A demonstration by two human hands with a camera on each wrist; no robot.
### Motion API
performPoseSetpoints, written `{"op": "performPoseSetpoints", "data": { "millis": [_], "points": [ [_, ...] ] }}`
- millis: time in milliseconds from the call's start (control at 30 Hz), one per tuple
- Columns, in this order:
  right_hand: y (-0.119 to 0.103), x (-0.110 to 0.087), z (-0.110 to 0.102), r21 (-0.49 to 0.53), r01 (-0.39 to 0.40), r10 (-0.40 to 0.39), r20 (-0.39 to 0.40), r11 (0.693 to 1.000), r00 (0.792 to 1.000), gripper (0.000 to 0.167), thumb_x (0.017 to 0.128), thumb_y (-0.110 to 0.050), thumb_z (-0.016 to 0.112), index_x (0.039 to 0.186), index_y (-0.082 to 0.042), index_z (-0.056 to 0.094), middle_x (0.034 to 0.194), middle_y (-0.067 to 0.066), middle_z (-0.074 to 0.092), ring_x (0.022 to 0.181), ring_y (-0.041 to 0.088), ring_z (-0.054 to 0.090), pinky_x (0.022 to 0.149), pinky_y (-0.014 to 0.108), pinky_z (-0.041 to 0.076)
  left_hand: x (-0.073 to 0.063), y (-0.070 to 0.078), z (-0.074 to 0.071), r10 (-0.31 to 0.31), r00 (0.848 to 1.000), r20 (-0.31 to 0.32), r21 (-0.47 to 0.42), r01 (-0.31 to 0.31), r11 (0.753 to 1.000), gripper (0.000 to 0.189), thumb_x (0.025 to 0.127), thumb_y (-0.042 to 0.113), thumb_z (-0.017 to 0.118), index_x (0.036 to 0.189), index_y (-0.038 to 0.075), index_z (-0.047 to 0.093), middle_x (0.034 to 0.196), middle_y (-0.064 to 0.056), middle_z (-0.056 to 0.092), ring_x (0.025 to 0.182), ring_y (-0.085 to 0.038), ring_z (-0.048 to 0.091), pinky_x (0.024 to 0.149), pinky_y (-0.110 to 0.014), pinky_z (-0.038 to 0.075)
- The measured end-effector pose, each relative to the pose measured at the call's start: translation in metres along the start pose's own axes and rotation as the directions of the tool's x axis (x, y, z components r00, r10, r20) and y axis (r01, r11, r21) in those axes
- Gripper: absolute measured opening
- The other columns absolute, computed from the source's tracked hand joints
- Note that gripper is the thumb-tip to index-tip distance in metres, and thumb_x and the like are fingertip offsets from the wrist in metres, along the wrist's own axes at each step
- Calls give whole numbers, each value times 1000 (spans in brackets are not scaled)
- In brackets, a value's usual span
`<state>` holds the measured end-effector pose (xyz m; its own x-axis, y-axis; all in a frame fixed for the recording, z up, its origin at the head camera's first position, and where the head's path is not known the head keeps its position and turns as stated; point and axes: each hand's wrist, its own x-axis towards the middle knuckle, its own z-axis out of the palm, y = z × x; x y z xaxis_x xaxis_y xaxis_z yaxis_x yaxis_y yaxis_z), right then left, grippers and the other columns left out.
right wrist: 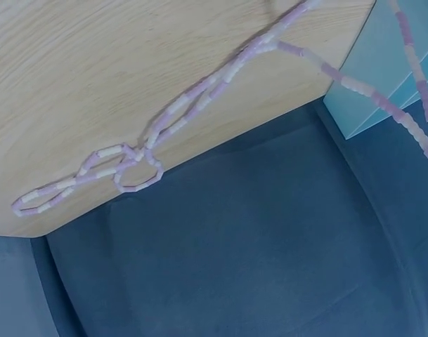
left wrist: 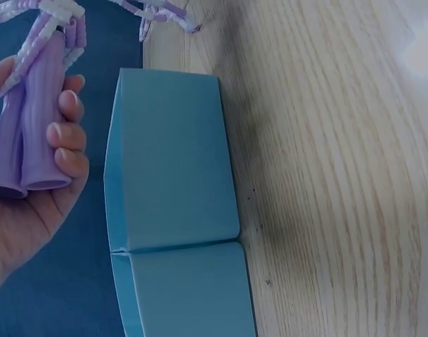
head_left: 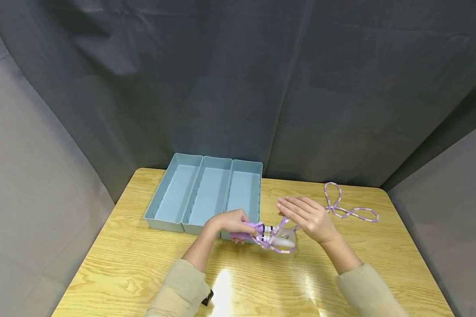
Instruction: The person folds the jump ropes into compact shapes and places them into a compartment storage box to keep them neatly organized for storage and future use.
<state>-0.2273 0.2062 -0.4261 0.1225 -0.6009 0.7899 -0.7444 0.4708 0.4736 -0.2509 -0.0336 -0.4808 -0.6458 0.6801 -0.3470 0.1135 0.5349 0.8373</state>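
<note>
My left hand [head_left: 235,221] grips the two purple handles [left wrist: 43,133] of a jump rope side by side, in front of the right-hand blue bin. White and purple beaded cord [head_left: 282,251] loops from the handles toward my right hand [head_left: 306,216]. That hand is held over the cord with its fingers straight and together, palm side hidden; it does not show in the right wrist view. The rest of the beaded rope [right wrist: 192,105] trails over the table to the back right and ends in twisted loops [head_left: 351,212].
Three long light-blue bins [head_left: 164,226] stand side by side at the table's back left. The wooden table [head_left: 135,273] has dark curtain [head_left: 222,88] behind it and grey panels [head_left: 35,176] at the sides.
</note>
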Motion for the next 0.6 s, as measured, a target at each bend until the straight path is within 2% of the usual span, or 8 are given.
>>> {"op": "performPoseSetpoints", "data": {
  "millis": [133,233,300,400,467,600],
  "points": [
    [-1,0,6,18,1,-1,-2,1000,1000,18,90,-7,53,95,-3,70,93,9,70,76,20,68,64,35,53,0,4,5,13,998,55,-11,-12,1000,32,79,29,67,63,2,67,63,-23,63,43,-25,53,38,-22,41],
    [-1,-1,11,15,0,0,-2,1000,1000,19,90,-11,54,97,-3,70,93,8,70,75,19,68,64,35,53,0,7,9,39,996,78,4,-39,999,33,80,29,66,62,1,66,61,-24,62,47,-34,53,37,-20,38],
    [-1,-3,13,16,-3,3,1,1000,1000,20,90,-14,54,99,-4,70,93,7,70,76,19,68,65,35,53,0,9,11,55,994,90,16,-57,998,34,80,28,65,63,-1,65,60,-22,62,45,-32,52,37,-20,38],
    [-1,-5,16,14,-7,7,10,1000,1000,22,90,-17,54,99,-4,70,95,7,70,77,18,68,65,34,53,0,11,14,72,991,113,21,-74,997,36,80,28,65,65,-4,65,61,-22,62,40,-22,50,37,-20,38],
    [-1,-7,18,23,-14,14,15,1000,1000,22,90,-17,54,97,-4,70,95,7,70,77,18,68,66,34,53,0,12,16,80,988,131,16,-83,996,35,81,28,64,64,-4,64,62,-23,62,39,-16,48,38,-21,39],
    [-1,-11,21,32,-34,33,18,999,999,23,89,-18,54,95,-3,71,94,7,70,77,19,68,66,34,54,-1,15,17,112,980,162,-4,-112,994,32,81,25,64,61,0,64,59,-20,61,39,-14,47,39,-21,40]
  ]
}}
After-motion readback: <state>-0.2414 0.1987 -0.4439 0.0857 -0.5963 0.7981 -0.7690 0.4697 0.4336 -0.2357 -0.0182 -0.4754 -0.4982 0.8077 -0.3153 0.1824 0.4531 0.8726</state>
